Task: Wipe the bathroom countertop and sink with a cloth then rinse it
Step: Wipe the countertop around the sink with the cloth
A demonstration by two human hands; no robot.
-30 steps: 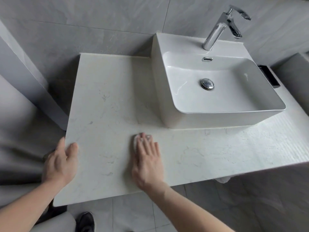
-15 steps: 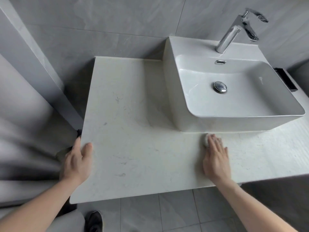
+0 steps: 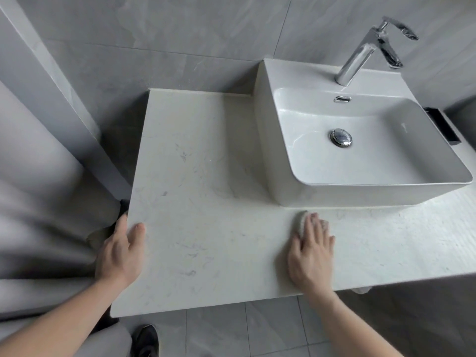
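A pale marble countertop (image 3: 206, 191) fills the middle of the view. On its right stands a white rectangular basin sink (image 3: 283, 191) with a chrome drain plug (image 3: 341, 137) and a chrome faucet (image 3: 360, 55) behind it. My right hand (image 3: 311, 251) lies flat on the counter just in front of the sink's front wall, pressing a small whitish cloth (image 3: 300, 221) whose edge shows past the fingertips. My left hand (image 3: 119, 253) grips the counter's left edge, thumb on top, fingers over the side.
Grey tiled wall runs behind the counter. A grey wall corner (image 3: 51, 104) stands close on the left. A black tray-like object (image 3: 443, 124) sits to the right of the sink. Below the counter edge are grey floor tiles and my dark shoe (image 3: 145, 340).
My right hand slid the cloth rightward along the counter's front strip, from the middle to in front of the sink. The left hand kept its hold on the left edge.
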